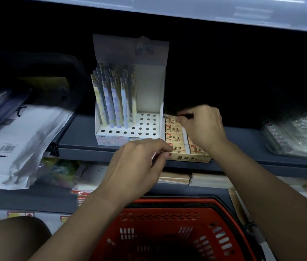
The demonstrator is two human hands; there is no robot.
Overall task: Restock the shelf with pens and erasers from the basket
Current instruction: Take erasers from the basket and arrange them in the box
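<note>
A white pen display box (130, 127) stands on the grey shelf (85, 147), with several pens (114, 98) upright in its left half and open holes on the right. Right of it sits a yellow eraser box (175, 140) filled with wrapped erasers. My right hand (201, 127) is over the back of that box, pinching an eraser (169, 115) at its far row. My left hand (141, 162) hovers at the box's front left corner, fingers curled around a small pale item I cannot identify. The red basket (167, 232) is below, between my arms.
White plastic packets (17, 140) and dark folders lie on the shelf's left. Clear-wrapped spiral notebooks (295, 136) sit at the right. A lower shelf holds notebooks and paper stacks (186, 179). An upper shelf board (205, 10) overhangs the dark back.
</note>
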